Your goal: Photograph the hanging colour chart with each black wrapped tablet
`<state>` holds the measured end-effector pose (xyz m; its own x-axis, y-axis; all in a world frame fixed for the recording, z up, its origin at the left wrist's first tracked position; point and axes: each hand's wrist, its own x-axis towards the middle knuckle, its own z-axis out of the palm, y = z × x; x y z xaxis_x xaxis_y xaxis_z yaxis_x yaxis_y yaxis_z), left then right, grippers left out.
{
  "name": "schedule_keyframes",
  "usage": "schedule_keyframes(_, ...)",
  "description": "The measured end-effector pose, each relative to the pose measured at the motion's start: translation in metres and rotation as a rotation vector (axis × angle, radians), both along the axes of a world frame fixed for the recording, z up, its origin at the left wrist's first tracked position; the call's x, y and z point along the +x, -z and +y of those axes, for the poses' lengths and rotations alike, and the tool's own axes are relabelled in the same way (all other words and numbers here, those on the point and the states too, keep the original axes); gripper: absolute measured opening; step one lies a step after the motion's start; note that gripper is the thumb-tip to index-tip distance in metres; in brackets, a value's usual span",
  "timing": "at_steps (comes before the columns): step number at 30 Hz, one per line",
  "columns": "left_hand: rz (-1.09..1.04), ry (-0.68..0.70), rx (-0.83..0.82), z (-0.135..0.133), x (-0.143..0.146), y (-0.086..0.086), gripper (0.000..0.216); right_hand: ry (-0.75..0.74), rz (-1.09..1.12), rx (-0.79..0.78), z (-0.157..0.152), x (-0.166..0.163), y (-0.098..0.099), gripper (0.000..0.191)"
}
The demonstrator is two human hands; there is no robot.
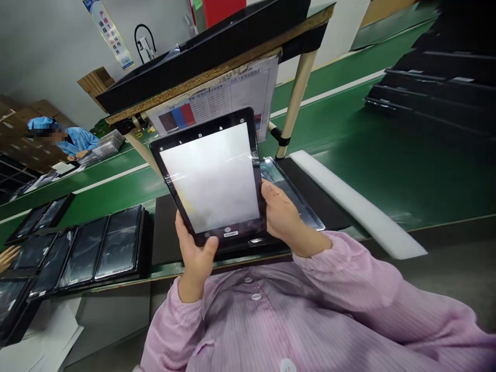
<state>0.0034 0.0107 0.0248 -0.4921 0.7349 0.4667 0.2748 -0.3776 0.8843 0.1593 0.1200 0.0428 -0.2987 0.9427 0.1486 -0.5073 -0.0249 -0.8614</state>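
A black-framed tablet [211,181] is held up tilted in front of me, its screen lit mostly white with small camera-style icons along the edges. My left hand [197,256] grips its lower left corner, thumb on the front bezel. On the right edge, my right hand [279,212] is closed around the frame with the thumb in front. Behind the tablet, another flat glass-faced panel [296,199] lies on a black mat [165,227], partly hidden by the tablet and my right hand.
Trays of dark tablets [118,243] stand at left, with another person's hand [8,257] beside them. A wooden-edged shelf [217,67] carries a printed sheet [209,101]. A white foam strip [360,206] lies at right. Black trays [437,88] are stacked on the green belt [333,144]. A person in blue [79,139] sits far left.
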Motion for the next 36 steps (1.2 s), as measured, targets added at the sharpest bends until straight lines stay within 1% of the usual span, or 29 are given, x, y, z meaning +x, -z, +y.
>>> schedule_keyframes(1, 0.167, -0.07, -0.037, 0.0, 0.001, 0.002, 0.104, -0.001, -0.004, 0.014, 0.001, 0.001, 0.0, 0.06)
schedule_keyframes(3, 0.421, -0.21, -0.109, -0.001, 0.003, 0.003, 0.117, 0.002, -0.015, 0.033, 0.003, 0.002, 0.0, 0.058)
schedule_keyframes(4, 0.5, -0.265, -0.132, -0.002, 0.004, 0.002, 0.119, 0.0, -0.017, 0.04, 0.004, 0.002, 0.0, 0.058)
schedule_keyframes(6, 0.586, -0.335, -0.147, -0.001, 0.007, 0.001, 0.12, -0.01, -0.003, 0.055, 0.006, 0.003, 0.002, 0.056)
schedule_keyframes(11, 0.628, -0.419, -0.167, 0.004, 0.014, 0.003, 0.116, -0.011, 0.013, 0.098, 0.009, 0.003, 0.006, 0.05)
schedule_keyframes(15, 0.645, -0.417, -0.167, 0.005, 0.014, 0.007, 0.12, 0.003, -0.01, 0.107, 0.009, 0.004, 0.007, 0.051)
schedule_keyframes(19, 0.626, -0.403, -0.17, 0.004, 0.014, 0.008, 0.125, 0.009, -0.028, 0.1, 0.008, 0.004, 0.005, 0.055)
schedule_keyframes(22, 0.531, -0.369, -0.19, 0.004, 0.014, 0.008, 0.126, 0.018, -0.048, 0.085, 0.008, 0.005, 0.004, 0.055)
schedule_keyframes(24, 0.399, -0.313, -0.158, 0.004, 0.01, 0.009, 0.12, 0.027, -0.076, 0.078, 0.006, 0.005, 0.004, 0.055)
schedule_keyframes(26, 0.164, -0.194, -0.087, 0.004, 0.002, 0.008, 0.1, 0.035, -0.123, 0.082, 0.003, 0.006, 0.004, 0.061)
schedule_keyframes(28, -0.171, -0.025, -0.025, 0.004, -0.008, 0.005, 0.071, 0.025, -0.169, 0.123, 0.0, 0.008, 0.001, 0.066)
schedule_keyframes(30, -0.476, 0.121, -0.008, 0.001, -0.017, 0.001, 0.048, 0.004, -0.226, 0.249, -0.004, 0.013, -0.007, 0.066)
schedule_keyframes(31, -0.579, 0.165, -0.011, 0.0, -0.019, -0.001, 0.041, -0.001, -0.268, 0.341, -0.005, 0.016, -0.013, 0.066)
schedule_keyframes(32, -0.645, 0.194, -0.016, -0.002, -0.02, -0.003, 0.039, 0.001, -0.32, 0.439, -0.007, 0.019, -0.021, 0.067)
schedule_keyframes(34, -0.709, 0.212, -0.023, -0.007, -0.019, -0.005, 0.04, 0.009, -0.429, 0.613, -0.007, 0.024, -0.037, 0.071)
schedule_keyframes(36, -0.743, 0.212, -0.038, -0.011, -0.016, -0.005, 0.04, 0.019, -0.498, 0.728, -0.006, 0.026, -0.052, 0.073)
